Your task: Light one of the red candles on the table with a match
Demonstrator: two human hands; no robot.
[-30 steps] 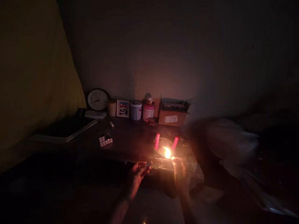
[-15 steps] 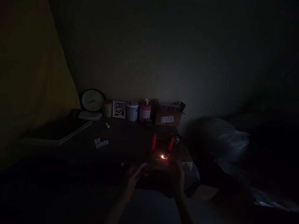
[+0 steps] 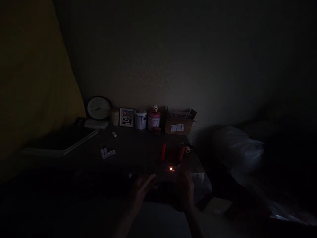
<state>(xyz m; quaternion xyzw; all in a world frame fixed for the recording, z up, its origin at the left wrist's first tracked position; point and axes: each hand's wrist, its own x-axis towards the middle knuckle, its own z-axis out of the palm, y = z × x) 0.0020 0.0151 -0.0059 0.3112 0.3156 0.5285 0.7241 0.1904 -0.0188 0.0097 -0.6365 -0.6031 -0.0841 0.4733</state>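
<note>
The scene is very dark. A lit match (image 3: 173, 170) glows in front of the fingers of my right hand (image 3: 187, 187), which is closed on its end. Just beyond the small flame stand two red candles, the left candle (image 3: 163, 152) and the right candle (image 3: 182, 152), the right one leaning slightly; no flame shows on either. My left hand (image 3: 142, 186) is held to the left of the match, fingers closed around something pale-edged that is too dim to make out. Both hands are over the front edge of the dark table (image 3: 138, 148).
Along the wall stand a round clock (image 3: 98, 107), a framed panda picture (image 3: 126, 117), a white tub (image 3: 140, 119), a pink-lidded tub (image 3: 154, 121) and an open cardboard box (image 3: 177, 126). White blocks (image 3: 108, 153) lie on the left. Scattered sticks (image 3: 189, 150) lie behind the right candle.
The match flame has shifted slightly left and down and looks dimmer. My right hand has turned a little; my left hand has barely moved.
</note>
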